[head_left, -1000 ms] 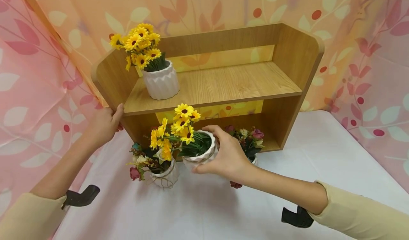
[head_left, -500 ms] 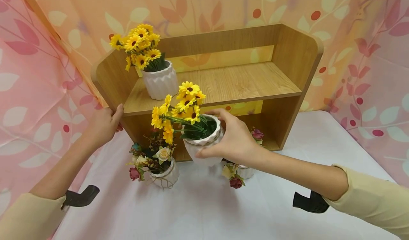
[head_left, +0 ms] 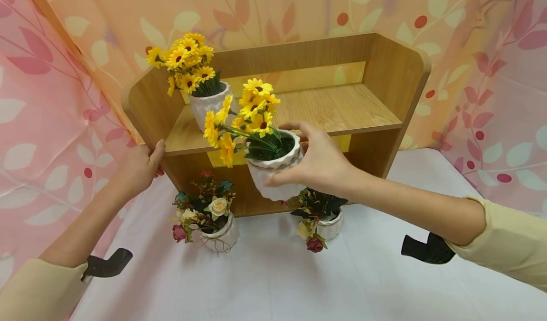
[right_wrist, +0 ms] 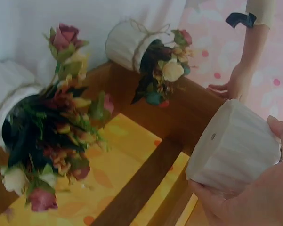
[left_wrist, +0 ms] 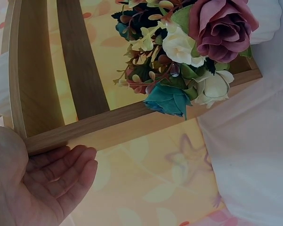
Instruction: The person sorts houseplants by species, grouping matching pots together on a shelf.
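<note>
Right hand (head_left: 320,166) curled round a white pot of yellow flowers (head_left: 267,167), tilted, in mid-air before the wooden shelf (head_left: 333,107) (I spot a small hole in its base) | left hand (head_left: 138,166) gripping the shelf's side panel | another yellow-flowered pot (head_left: 202,106) on the upper board | two rose pots (head_left: 220,235) below, on white cloth (head_left: 265,283).

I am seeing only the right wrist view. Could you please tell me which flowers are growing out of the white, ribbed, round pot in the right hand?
Observer: From the pot come yellow, daisy-shaped flowers with dark centres; the head view shows them.
Operator: Thank you. Does anything stand on the upper board of the light-brown wooden shelf?
Observer: Yes, a second white, ribbed pot stands near its left end.
</note>
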Motion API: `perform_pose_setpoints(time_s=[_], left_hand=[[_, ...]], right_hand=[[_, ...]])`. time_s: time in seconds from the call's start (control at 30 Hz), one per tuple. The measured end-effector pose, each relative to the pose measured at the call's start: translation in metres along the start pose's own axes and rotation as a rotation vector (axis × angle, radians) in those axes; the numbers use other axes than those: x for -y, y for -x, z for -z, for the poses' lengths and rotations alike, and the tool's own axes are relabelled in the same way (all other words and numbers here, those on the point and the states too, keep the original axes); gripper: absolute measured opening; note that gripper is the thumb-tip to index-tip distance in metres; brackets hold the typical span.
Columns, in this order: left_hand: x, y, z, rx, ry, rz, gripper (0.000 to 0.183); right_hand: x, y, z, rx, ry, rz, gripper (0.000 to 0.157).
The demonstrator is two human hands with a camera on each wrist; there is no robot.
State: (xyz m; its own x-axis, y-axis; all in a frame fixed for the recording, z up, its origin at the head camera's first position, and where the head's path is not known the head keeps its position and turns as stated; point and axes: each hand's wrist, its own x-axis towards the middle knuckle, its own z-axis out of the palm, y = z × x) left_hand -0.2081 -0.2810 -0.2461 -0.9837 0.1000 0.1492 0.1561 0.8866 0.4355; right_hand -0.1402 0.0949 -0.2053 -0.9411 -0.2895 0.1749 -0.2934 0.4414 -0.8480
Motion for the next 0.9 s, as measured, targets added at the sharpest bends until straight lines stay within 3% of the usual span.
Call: perform_pose_setpoints(time_s=[0.6, 0.9], left_hand=[[0.001, 0.0, -0.001, -0.031, -0.022, -0.027, 0.068], [0.001, 0.0, -0.002, -0.045, -0.021, -0.039, 0.068]], right_hand=[[0.021, -0.035, 0.036, -0.052, -0.044, 0.018, 0.093], [0.025, -0.052, 0.056, -0.112, 0.036, -0.006, 0.093]])
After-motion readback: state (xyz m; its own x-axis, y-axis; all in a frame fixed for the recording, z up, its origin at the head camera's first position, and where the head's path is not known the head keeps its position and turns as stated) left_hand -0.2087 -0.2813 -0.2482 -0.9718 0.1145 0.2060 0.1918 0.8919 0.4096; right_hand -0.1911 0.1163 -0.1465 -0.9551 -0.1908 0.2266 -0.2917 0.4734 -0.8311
